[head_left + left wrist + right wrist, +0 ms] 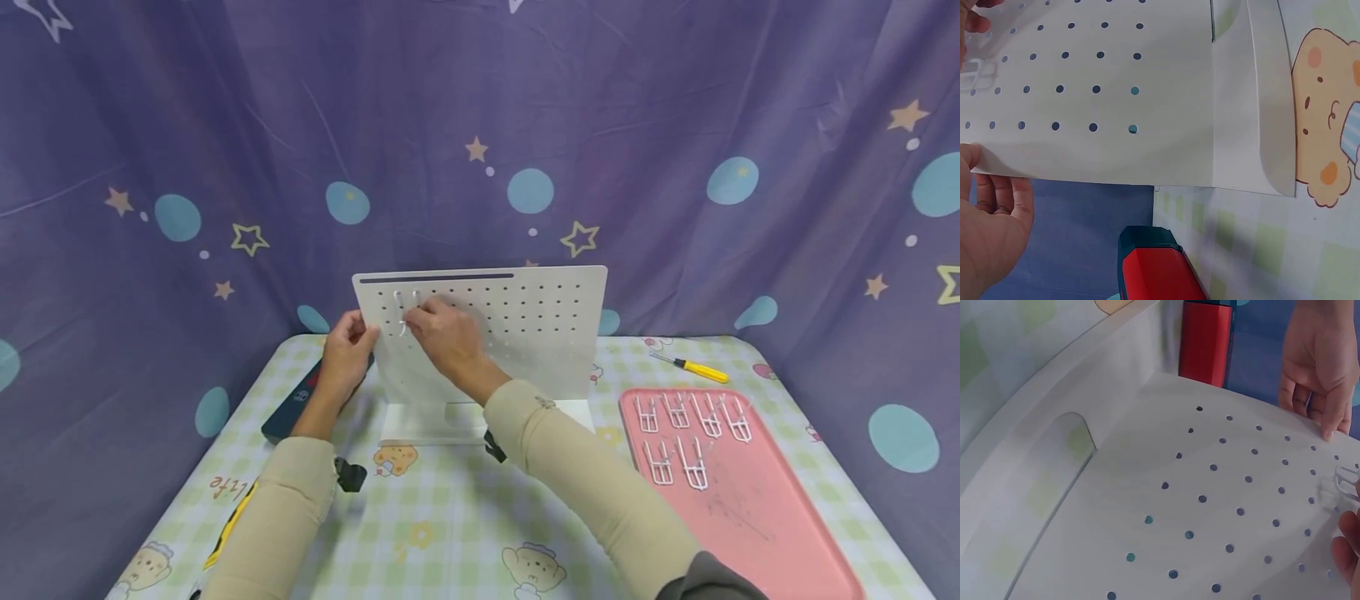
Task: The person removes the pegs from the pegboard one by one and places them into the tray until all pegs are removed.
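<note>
A white pegboard (525, 358) stands upright on its folded base. At its left edge my left hand (343, 358) grips the board, the thumb on the front face and the fingers behind, as the left wrist view shows. My right hand (453, 333) pinches a white wire hook (402, 327) against the board's upper left holes. In the right wrist view, part of that hook (1342, 481) shows beside the fingertips at the frame's edge. Whether its ends sit in the holes is hidden.
To the right, a pink tray (757, 517) bears several white wire hooks (662, 462). Behind it lies a screwdriver (705, 372) with a yellow handle. A dark box with red on it (288, 412) lies left of the board. A yellow and black object (231, 525) is partly behind the left sleeve.
</note>
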